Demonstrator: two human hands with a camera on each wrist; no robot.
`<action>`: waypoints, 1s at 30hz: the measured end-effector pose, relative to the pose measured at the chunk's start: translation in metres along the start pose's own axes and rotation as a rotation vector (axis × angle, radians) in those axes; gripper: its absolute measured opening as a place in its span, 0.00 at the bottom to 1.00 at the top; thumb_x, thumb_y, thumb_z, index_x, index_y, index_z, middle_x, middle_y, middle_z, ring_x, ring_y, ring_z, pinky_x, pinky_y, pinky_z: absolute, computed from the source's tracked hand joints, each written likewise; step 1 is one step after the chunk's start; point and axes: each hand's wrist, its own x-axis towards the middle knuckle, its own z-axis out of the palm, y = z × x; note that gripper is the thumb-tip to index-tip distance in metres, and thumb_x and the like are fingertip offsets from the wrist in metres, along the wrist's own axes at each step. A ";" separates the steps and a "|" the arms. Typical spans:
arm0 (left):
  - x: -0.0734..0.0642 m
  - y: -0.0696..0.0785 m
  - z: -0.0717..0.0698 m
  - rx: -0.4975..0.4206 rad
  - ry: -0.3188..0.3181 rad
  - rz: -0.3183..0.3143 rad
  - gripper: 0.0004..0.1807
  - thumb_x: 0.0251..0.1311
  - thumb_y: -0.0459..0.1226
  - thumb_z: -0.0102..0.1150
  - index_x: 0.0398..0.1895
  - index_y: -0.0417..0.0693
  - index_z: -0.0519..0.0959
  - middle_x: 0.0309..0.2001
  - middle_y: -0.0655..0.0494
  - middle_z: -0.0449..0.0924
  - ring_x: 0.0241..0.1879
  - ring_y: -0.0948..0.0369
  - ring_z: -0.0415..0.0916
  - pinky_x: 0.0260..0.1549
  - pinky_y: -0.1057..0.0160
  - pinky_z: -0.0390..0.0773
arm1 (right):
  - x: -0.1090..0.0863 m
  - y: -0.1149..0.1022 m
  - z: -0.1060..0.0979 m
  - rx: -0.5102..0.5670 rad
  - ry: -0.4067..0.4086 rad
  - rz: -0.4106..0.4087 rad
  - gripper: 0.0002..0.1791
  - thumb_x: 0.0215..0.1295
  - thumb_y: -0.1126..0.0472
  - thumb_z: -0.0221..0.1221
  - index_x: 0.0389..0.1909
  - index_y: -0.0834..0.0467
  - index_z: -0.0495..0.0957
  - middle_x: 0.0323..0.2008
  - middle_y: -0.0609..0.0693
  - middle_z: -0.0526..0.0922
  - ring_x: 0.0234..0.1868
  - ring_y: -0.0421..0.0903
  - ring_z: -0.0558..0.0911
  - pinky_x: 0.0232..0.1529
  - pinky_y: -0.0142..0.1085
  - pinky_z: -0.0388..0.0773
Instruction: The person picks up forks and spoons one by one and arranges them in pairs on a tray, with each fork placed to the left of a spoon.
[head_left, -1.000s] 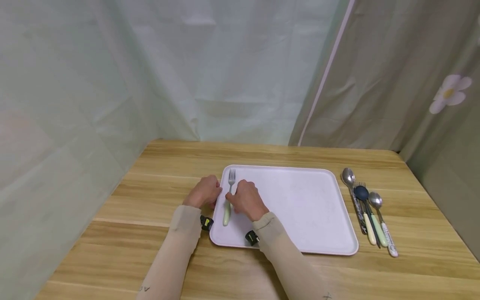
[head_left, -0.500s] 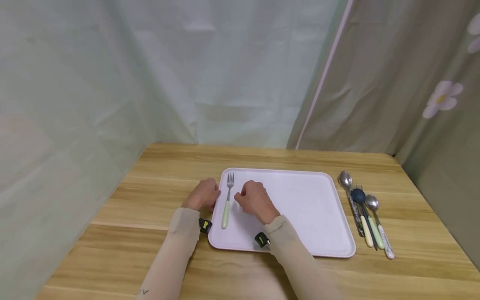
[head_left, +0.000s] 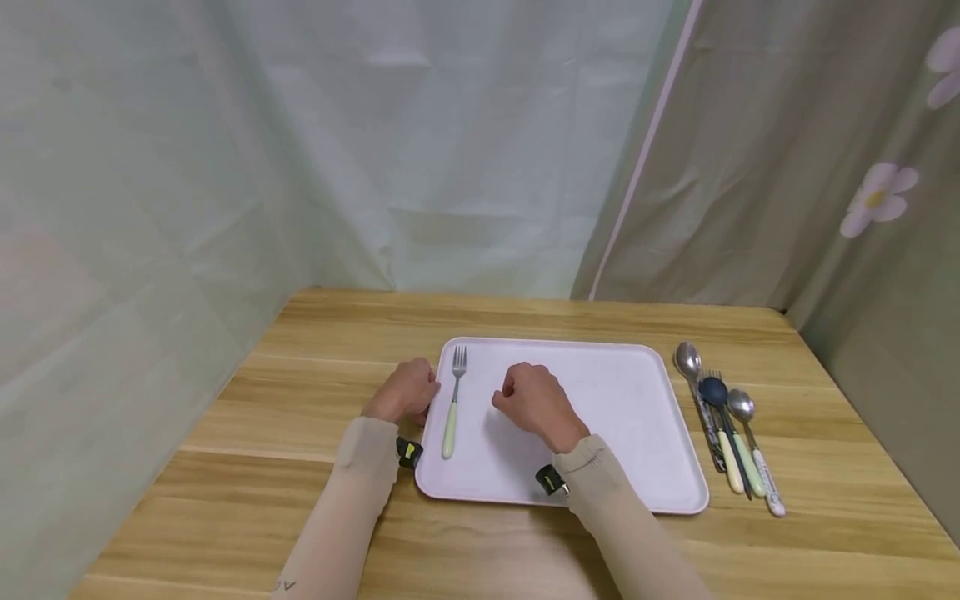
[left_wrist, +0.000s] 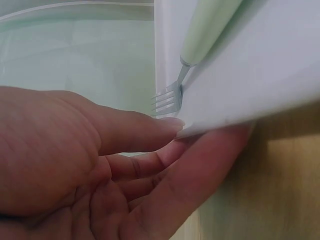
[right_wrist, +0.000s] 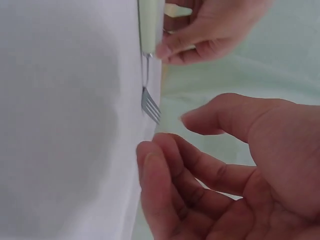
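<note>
Fork (head_left: 452, 410) with a smooth, gently swelling pale green handle and a thin grey metal neck lies along the left side of a shallow white tray (head_left: 600, 408), its four tines pointing to the far edge. The tray is a rounded rectangle with a matt floor and a low raised rim. At its left rim, the left hand (head_left: 402, 392) pinches the edge, thumb above and fingers below. The right hand (head_left: 538, 404) hovers over the tray to the right of the fork, fingers loosely bent, a narrow gap between thumb and fingertips; it and its beige sleeve (head_left: 637, 525) block part of the tray from view. Beyond the right rim, on the wood-grained desk (head_left: 247, 467), cutlery overlaps: a large metal spoon (head_left: 687, 359), a dark round-headed spoon (head_left: 713, 392), some tines (head_left: 710, 375), a cream handle (head_left: 731, 462), a light green handle (head_left: 751, 468) and a spoon with a white patterned handle (head_left: 763, 471). Crossing hides which handles belong to which heads. Behind hang a creased pale curtain (head_left: 480, 167) and a brown-grey curtain (head_left: 750, 167) bearing white flowers (head_left: 876, 198).
</note>
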 end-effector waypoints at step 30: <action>0.003 -0.001 0.000 -0.007 -0.002 -0.024 0.11 0.76 0.36 0.48 0.48 0.36 0.76 0.34 0.45 0.79 0.30 0.56 0.80 0.27 0.66 0.77 | 0.002 0.037 -0.042 -0.065 -0.090 0.176 0.07 0.65 0.59 0.66 0.37 0.59 0.84 0.34 0.52 0.83 0.32 0.48 0.78 0.31 0.36 0.74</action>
